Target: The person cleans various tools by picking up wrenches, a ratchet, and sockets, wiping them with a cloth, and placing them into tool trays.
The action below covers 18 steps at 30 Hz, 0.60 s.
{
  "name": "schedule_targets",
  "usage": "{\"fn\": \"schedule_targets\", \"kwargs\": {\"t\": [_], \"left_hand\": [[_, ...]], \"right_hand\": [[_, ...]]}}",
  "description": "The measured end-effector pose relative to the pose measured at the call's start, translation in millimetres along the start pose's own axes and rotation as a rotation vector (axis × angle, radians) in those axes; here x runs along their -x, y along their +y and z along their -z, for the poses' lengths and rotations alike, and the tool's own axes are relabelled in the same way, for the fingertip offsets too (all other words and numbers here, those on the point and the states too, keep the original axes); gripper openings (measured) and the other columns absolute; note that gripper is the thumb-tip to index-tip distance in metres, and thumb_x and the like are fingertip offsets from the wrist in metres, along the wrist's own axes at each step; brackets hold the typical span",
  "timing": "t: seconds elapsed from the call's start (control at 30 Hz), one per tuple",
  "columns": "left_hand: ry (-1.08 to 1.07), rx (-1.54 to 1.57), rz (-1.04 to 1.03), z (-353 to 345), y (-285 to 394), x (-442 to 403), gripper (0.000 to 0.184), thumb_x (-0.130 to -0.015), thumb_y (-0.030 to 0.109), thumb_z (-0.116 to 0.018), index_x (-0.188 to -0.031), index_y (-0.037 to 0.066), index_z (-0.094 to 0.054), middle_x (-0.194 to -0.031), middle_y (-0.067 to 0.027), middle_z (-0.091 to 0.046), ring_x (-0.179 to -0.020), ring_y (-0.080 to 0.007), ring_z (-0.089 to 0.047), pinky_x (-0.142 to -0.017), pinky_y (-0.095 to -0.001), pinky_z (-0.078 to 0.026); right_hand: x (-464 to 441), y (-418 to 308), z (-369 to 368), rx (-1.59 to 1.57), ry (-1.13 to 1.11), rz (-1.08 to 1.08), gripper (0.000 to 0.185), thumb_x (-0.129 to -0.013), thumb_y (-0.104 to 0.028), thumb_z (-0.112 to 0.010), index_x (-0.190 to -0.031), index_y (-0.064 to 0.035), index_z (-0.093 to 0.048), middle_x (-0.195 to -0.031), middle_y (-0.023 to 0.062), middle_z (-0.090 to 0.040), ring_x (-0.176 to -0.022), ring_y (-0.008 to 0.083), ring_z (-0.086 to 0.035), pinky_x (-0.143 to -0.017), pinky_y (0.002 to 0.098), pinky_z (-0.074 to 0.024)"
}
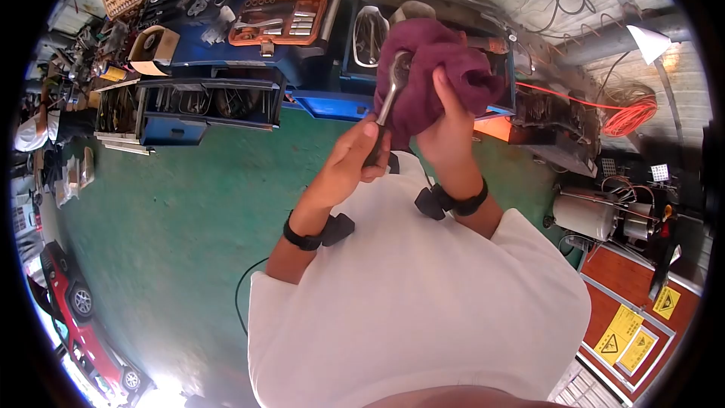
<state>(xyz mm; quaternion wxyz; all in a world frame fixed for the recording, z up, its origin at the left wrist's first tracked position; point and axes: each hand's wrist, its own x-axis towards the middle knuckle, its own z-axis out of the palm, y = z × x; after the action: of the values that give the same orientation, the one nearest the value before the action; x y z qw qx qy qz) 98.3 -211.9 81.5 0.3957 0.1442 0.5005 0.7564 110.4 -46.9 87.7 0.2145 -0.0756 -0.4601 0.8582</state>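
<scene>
My left hand (pixel 351 159) is closed round the dark handle of a ratchet wrench (pixel 393 94), whose shiny metal head points up and away from me. A bunched maroon cloth (pixel 430 53) lies behind the ratchet head and touches it. Gripping that cloth from the right side is my right hand (pixel 451 125), its thumb pressed on the front and the other fingers hidden behind the folds. Both hands are held up in front of my chest, and each wrist wears a black strap.
An orange socket set case (pixel 283 19) lies open on a blue tool cabinet (pixel 204 53) at upper left, with drawers (pixel 211 102) pulled out. A metal tray (pixel 370 36) sits beyond the cloth. An orange hose (pixel 630 115) coils at right; a red car (pixel 83 325) stands lower left.
</scene>
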Motion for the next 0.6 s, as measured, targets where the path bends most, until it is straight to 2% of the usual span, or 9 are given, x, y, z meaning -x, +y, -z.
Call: {"fn": "schedule_targets", "kwargs": {"t": [0.03, 0.13, 0.17, 0.23, 0.37, 0.5, 0.53, 0.57, 0.6], "left_hand": [[0.030, 0.019, -0.011, 0.8, 0.1, 0.5, 0.041, -0.104, 0.043, -0.035, -0.096, 0.006, -0.051, -0.062, 0.0022, -0.039, -0.052, -0.0057, -0.033, -0.047, -0.0216, -0.024], [-0.027, 0.043, -0.044, 22.3, -1.7, 0.3, 0.045, -0.103, 0.046, -0.035, -0.097, 0.005, -0.052, -0.061, 0.0025, -0.039, -0.051, -0.0056, -0.034, -0.047, -0.0208, -0.024], [-0.018, 0.042, -0.054, 28.2, -6.0, 0.8, 0.045, -0.103, 0.046, -0.035, -0.097, 0.005, -0.052, -0.061, 0.0025, -0.039, -0.051, -0.0056, -0.034, -0.047, -0.0208, -0.024], [0.199, 0.008, -0.144, 40.1, -4.2, 0.2, 0.047, -0.103, 0.049, -0.036, -0.098, 0.005, -0.052, -0.061, 0.0033, -0.038, -0.051, -0.0056, -0.035, -0.047, -0.0202, -0.025], [0.336, -0.191, -0.139, 43.6, -12.5, 0.8, 0.044, -0.103, 0.047, -0.038, -0.097, 0.005, -0.051, -0.066, 0.0035, -0.040, -0.057, -0.0059, -0.038, -0.050, -0.0212, -0.029], [0.301, -0.243, -0.166, 56.4, -22.7, 12.1, 0.038, -0.104, 0.040, -0.036, -0.096, 0.005, -0.050, -0.068, 0.0022, -0.041, -0.058, -0.0060, -0.037, -0.051, -0.0218, -0.030], [0.328, -0.218, -0.191, 58.2, -23.5, 13.7, 0.038, -0.105, 0.040, -0.035, -0.096, 0.006, -0.049, -0.067, 0.0017, -0.041, -0.057, -0.0061, -0.037, -0.051, -0.0219, -0.029], [0.357, -0.187, -0.207, 59.4, -27.0, 16.7, 0.038, -0.105, 0.040, -0.034, -0.096, 0.006, -0.048, -0.066, 0.0013, -0.041, -0.057, -0.0061, -0.036, -0.050, -0.0219, -0.029], [0.347, -0.128, -0.248, 62.0, -28.7, 17.1, 0.036, -0.105, 0.039, -0.033, -0.099, 0.007, -0.047, -0.065, 0.0006, -0.042, -0.056, -0.0059, -0.037, -0.050, -0.0214, -0.029]], "right_hand": [[1.6, 0.9, -5.4, 0.071, -0.012, 0.034, 0.057, -0.094, -0.013, -0.056, -0.145, -0.0142, -0.033, -0.132, 0.0074, -0.050, -0.124, 0.0214, -0.049, -0.104, 0.0404, -0.0420], [7.2, 1.9, -10.0, -0.232, -0.010, -0.281, 0.057, -0.088, -0.006, -0.063, -0.137, -0.0099, -0.035, -0.129, 0.0078, -0.051, -0.119, 0.0208, -0.053, -0.099, 0.0395, -0.0449], [13.0, 16.3, -1.2, -0.232, -0.022, -0.285, 0.057, -0.088, -0.006, -0.063, -0.137, -0.0099, -0.035, -0.129, 0.0078, -0.051, -0.119, 0.0208, -0.053, -0.099, 0.0395, -0.0449], [23.8, 41.5, 4.1, 0.364, -0.410, 0.112, 0.037, -0.083, -0.005, -0.070, -0.113, -0.0088, -0.047, -0.108, 0.0023, -0.054, -0.101, 0.0127, -0.054, -0.091, 0.0274, -0.0425], [20.8, 52.7, -12.9, 0.422, -0.514, 0.225, 0.041, -0.079, -0.003, -0.071, -0.108, -0.0092, -0.043, -0.101, 0.0011, -0.051, -0.095, 0.0101, -0.050, -0.087, 0.0244, -0.0413], [-2.1, 54.4, -16.1, 0.487, -0.032, 0.185, 0.045, -0.078, -0.004, -0.073, -0.114, -0.0080, -0.045, -0.106, 0.0028, -0.051, -0.102, 0.0116, -0.050, -0.090, 0.0258, -0.0411], [-14.5, 68.5, 0.9, 0.422, -0.022, 0.205, 0.047, -0.080, -0.004, -0.072, -0.119, -0.0074, -0.045, -0.108, 0.0038, -0.051, -0.103, 0.0132, -0.051, -0.091, 0.0265, -0.0419], [-20.9, 64.3, -5.6, 0.095, 0.111, 0.121, 0.045, -0.083, -0.005, -0.070, -0.121, -0.0069, -0.045, -0.109, 0.0041, -0.052, -0.102, 0.0140, -0.052, -0.091, 0.0277, -0.0430], [-27.5, 49.8, 0.2, 0.820, -0.007, 0.532, 0.044, -0.085, -0.006, -0.069, -0.122, -0.0071, -0.045, -0.109, 0.0039, -0.052, -0.103, 0.0138, -0.052, -0.091, 0.0276, -0.0427]]}}
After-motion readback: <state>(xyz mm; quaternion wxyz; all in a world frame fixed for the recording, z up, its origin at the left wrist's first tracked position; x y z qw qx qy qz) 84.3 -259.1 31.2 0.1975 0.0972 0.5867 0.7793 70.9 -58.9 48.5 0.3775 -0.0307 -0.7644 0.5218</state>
